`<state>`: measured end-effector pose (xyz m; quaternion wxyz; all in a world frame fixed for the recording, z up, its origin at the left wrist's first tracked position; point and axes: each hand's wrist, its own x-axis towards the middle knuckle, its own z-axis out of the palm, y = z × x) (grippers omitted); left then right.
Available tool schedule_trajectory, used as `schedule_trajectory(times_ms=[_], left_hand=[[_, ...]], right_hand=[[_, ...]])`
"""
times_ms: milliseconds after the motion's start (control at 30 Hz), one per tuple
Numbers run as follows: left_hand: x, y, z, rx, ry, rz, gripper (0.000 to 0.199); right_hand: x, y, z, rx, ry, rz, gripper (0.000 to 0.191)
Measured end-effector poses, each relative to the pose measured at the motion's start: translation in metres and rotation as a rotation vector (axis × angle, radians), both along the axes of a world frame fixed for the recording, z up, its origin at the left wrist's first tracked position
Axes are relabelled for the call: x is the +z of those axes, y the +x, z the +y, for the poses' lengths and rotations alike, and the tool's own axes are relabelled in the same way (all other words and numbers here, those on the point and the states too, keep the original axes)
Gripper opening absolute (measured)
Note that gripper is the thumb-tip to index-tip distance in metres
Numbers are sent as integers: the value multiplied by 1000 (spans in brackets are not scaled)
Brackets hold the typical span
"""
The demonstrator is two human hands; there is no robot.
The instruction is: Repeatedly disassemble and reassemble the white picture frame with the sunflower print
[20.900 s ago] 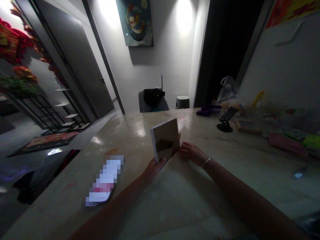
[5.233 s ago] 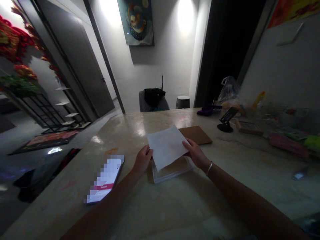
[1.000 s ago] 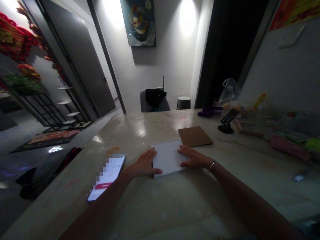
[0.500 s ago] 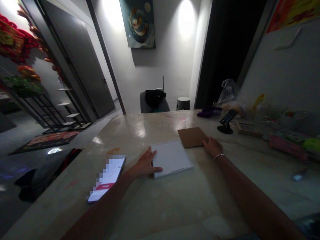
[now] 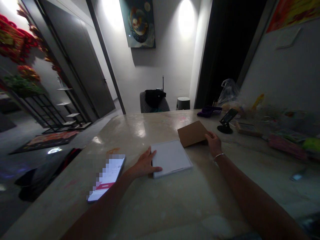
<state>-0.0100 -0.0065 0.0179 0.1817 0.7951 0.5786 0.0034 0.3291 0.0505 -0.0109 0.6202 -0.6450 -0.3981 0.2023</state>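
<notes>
My left hand [image 5: 143, 165] lies with its fingers apart on the pale stone tabletop [image 5: 140, 206], touching the left edge of a flat white frame [image 5: 171, 158] with a white sheet on top. My right hand [image 5: 213, 143] grips the right edge of a square brown cardboard board [image 5: 191, 134]. The board is tilted, with that edge seemingly raised off the table. A phone [image 5: 106, 178] with a pixelated screen lies left of my left hand, near my forearm.
A black phone stand [image 5: 225, 121], a purple object [image 5: 208, 111] and a plastic bag [image 5: 228, 93] stand on the table's far right. Colourful items lie along the right. A dark chair [image 5: 153, 101] stands beyond the far edge.
My right hand has closed on the cardboard board's right edge, and the board has tilted and shifted slightly. My left hand and the white frame have not visibly moved.
</notes>
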Motion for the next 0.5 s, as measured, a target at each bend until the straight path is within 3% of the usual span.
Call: schedule_trajectory(times_ms=[167, 267, 367, 500], left_hand=[[-3, -2, 1, 8, 10, -18, 108], [-4, -2, 2, 10, 15, -34, 107], [-4, -2, 2, 6, 37, -69, 105], [-3, -3, 2, -45, 108, -187, 92]], right_hand=[[29, -28, -25, -34, 379, -430, 32], [40, -48, -42, 50, 485, -588, 34], [43, -63, -55, 223, 557, -721, 30], [39, -78, -65, 605, 558, -836, 21]])
